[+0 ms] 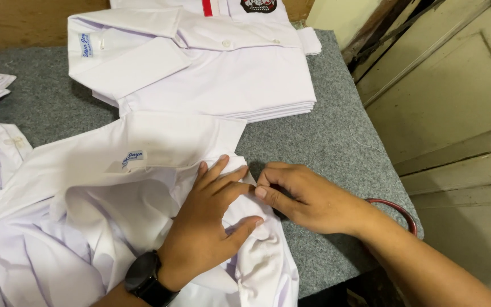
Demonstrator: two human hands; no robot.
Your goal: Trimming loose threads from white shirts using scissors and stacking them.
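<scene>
Your left hand [208, 219] lies flat on the shirt [86, 210]; your right hand [308, 199], just beside it, pinches the front edge.

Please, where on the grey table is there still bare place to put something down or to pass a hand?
Bare grey table runs along the right edge, between the folded shirt stack and the right hand. A second patch lies at upper left, left of the stack and above the open shirt. It is crowded at the shirt front, where the left hand presses and the right-hand fingers pinch.
</scene>
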